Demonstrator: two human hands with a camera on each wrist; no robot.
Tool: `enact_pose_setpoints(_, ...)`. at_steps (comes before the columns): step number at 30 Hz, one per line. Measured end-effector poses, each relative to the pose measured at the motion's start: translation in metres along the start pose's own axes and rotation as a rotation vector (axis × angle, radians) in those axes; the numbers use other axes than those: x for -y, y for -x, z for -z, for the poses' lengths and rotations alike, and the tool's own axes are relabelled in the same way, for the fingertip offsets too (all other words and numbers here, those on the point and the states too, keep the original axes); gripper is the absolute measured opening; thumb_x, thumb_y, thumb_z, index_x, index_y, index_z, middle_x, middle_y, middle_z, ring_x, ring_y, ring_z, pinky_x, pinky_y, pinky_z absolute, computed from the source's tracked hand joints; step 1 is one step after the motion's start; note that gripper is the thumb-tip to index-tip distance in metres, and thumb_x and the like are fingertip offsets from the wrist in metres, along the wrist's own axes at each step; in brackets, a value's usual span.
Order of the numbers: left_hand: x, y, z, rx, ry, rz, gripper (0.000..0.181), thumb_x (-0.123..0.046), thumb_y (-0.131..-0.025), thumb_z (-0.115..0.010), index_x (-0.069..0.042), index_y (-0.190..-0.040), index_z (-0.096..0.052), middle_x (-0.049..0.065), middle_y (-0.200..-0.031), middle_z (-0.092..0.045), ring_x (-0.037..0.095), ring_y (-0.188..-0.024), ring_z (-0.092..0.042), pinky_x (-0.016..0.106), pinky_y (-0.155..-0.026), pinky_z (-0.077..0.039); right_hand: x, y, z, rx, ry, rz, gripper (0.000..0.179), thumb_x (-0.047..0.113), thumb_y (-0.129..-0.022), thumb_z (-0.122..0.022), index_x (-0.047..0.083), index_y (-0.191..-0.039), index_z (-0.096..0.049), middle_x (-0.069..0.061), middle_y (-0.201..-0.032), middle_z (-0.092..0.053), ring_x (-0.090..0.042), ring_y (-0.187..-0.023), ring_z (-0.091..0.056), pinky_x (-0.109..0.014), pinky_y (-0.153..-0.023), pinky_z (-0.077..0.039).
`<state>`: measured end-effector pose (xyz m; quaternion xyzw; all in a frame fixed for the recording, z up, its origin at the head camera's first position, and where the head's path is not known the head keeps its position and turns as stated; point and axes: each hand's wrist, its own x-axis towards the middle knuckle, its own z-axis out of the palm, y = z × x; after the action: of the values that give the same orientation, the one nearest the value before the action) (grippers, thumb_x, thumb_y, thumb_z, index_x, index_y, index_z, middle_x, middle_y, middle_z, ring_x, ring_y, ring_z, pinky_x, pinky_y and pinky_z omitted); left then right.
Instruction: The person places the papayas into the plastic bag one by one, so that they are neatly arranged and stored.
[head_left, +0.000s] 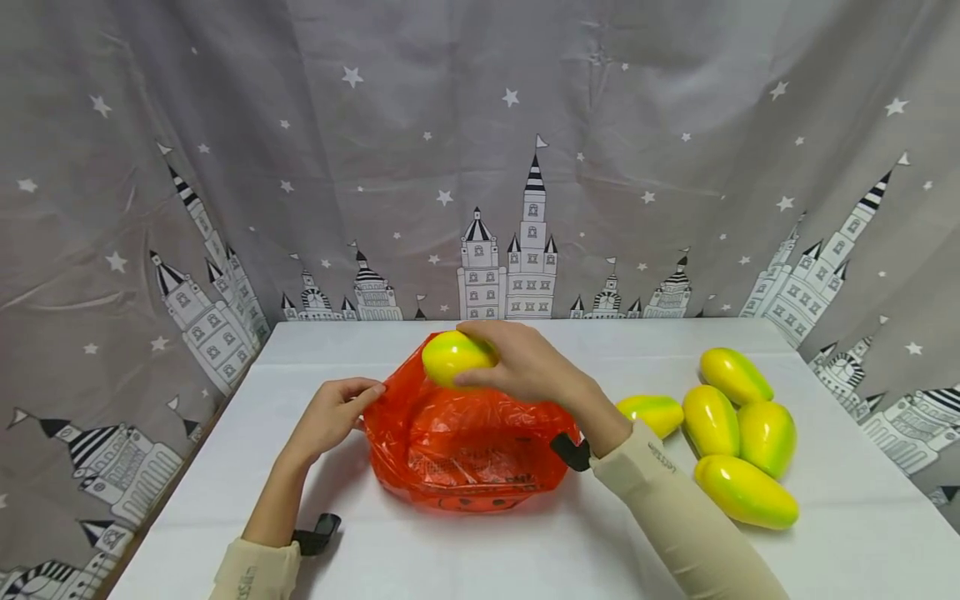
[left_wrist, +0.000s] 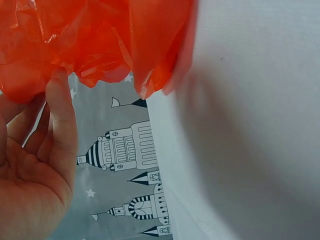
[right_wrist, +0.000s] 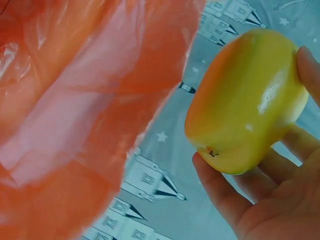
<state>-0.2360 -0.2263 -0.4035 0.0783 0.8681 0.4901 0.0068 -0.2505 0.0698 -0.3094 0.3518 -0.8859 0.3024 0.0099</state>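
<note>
A red plastic bag stands on the white table with its mouth spread open. At the bag's left rim, my left hand pinches the thin plastic between thumb and fingers; the left wrist view shows the crumpled bag edge above the fingertips. My right hand holds a yellow-green mango over the bag's opening, near its back edge. In the right wrist view, thumb and fingers grip the mango from the side, its stem end showing, with the bag beside it.
Several more yellow-green mangoes lie grouped on the right of the white table, one mango close beside my right forearm. A grey curtain printed with castles and stars hangs behind and along both sides.
</note>
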Motion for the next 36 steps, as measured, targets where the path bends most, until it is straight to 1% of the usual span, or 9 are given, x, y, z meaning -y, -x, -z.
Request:
enact_pose_setpoints(3,0.001,0.001,0.001,-0.004,-0.003,0.005,0.039,-0.028,-0.102,-0.057,0.006,-0.12,-0.066,0.017,-0.105,-0.069,0.024,-0.083,-0.064,0.031,-0.066,-0.058,-0.003,-0.01,-0.006,0.015,-0.048,0.006,0.06,0.037,-0.087,-0.076,0.013,-0.138,-0.056,0.005,-0.113,-0.062,-0.012,-0.094,-0.055,-0.031,-0.084,-0.047)
enact_pose_setpoints(6,0.003,0.001,0.002,-0.011,-0.011,0.014,0.039,-0.028,-0.102,-0.057,0.005,-0.119,-0.066,0.017,-0.105,-0.069,0.024,-0.084,-0.064,0.031,-0.066,-0.058,-0.01,-0.019,-0.014,0.027,-0.09,0.003,0.053,0.038,-0.087,-0.076,0.017,-0.133,-0.059,0.008,-0.106,-0.062,-0.011,-0.092,-0.055,-0.03,-0.082,-0.047)
enact_pose_setpoints(8,0.003,0.001,0.002,-0.013,-0.016,0.007,0.039,-0.029,-0.102,-0.056,0.005,-0.119,-0.066,0.017,-0.104,-0.069,0.024,-0.084,-0.064,0.031,-0.066,-0.058,-0.014,-0.023,-0.018,0.029,-0.105,-0.004,0.05,0.04,-0.086,-0.076,0.019,-0.129,-0.061,0.009,-0.102,-0.062,-0.011,-0.09,-0.055,-0.031,-0.08,-0.048)
enact_pose_setpoints(10,0.002,0.0,0.003,-0.014,-0.022,-0.004,0.039,-0.029,-0.102,-0.056,0.005,-0.119,-0.067,0.017,-0.104,-0.069,0.024,-0.084,-0.064,0.031,-0.066,-0.058,-0.017,-0.027,-0.022,0.03,-0.108,-0.01,0.048,0.042,-0.086,-0.075,0.021,-0.128,-0.062,0.01,-0.099,-0.063,-0.011,-0.089,-0.055,-0.031,-0.08,-0.048)
enact_pose_setpoints(14,-0.001,0.0,0.003,-0.019,-0.023,-0.014,0.039,-0.029,-0.102,-0.056,0.005,-0.118,-0.067,0.017,-0.103,-0.069,0.024,-0.082,-0.063,0.031,-0.066,-0.058,-0.024,-0.032,-0.029,0.051,-0.114,-0.027,0.05,0.043,-0.087,-0.074,0.022,-0.131,-0.062,0.01,-0.1,-0.062,-0.01,-0.09,-0.055,-0.03,-0.08,-0.049)
enact_pose_setpoints(21,-0.003,-0.001,0.0,-0.008,-0.012,-0.009,0.038,-0.028,-0.102,-0.057,0.005,-0.118,-0.067,0.015,-0.101,-0.069,0.023,-0.082,-0.063,0.031,-0.065,-0.058,-0.033,-0.037,-0.039,0.072,-0.104,-0.069,0.049,0.038,-0.088,-0.075,0.018,-0.131,-0.061,0.006,-0.101,-0.061,-0.014,-0.091,-0.055,-0.031,-0.08,-0.048)
enact_pose_setpoints(26,-0.001,-0.002,-0.001,-0.009,0.006,-0.003,0.037,-0.028,-0.101,-0.057,0.003,-0.118,-0.068,0.014,-0.1,-0.069,0.025,-0.082,-0.063,0.032,-0.065,-0.058,-0.041,-0.041,-0.047,0.079,-0.079,-0.104,0.057,0.035,-0.088,-0.075,0.015,-0.138,-0.056,0.004,-0.11,-0.062,-0.015,-0.096,-0.054,-0.031,-0.084,-0.048)
enact_pose_setpoints(30,0.001,-0.002,-0.003,0.003,0.006,0.0,0.037,-0.028,-0.101,-0.057,0.003,-0.117,-0.068,0.014,-0.099,-0.069,0.025,-0.081,-0.063,0.033,-0.065,-0.058,-0.046,-0.043,-0.053,0.109,-0.077,-0.144,0.061,0.035,-0.088,-0.075,0.015,-0.142,-0.054,0.002,-0.12,-0.062,-0.016,-0.099,-0.054,-0.032,-0.088,-0.047)
enact_pose_setpoints(36,0.002,-0.002,-0.004,0.002,0.005,0.007,0.037,-0.027,-0.102,-0.057,0.004,-0.117,-0.068,0.013,-0.098,-0.07,0.025,-0.08,-0.064,0.033,-0.065,-0.058,-0.05,-0.046,-0.061,0.143,-0.059,-0.141,0.06,0.037,-0.088,-0.075,0.017,-0.141,-0.055,0.003,-0.123,-0.062,-0.016,-0.098,-0.054,-0.031,-0.086,-0.046)
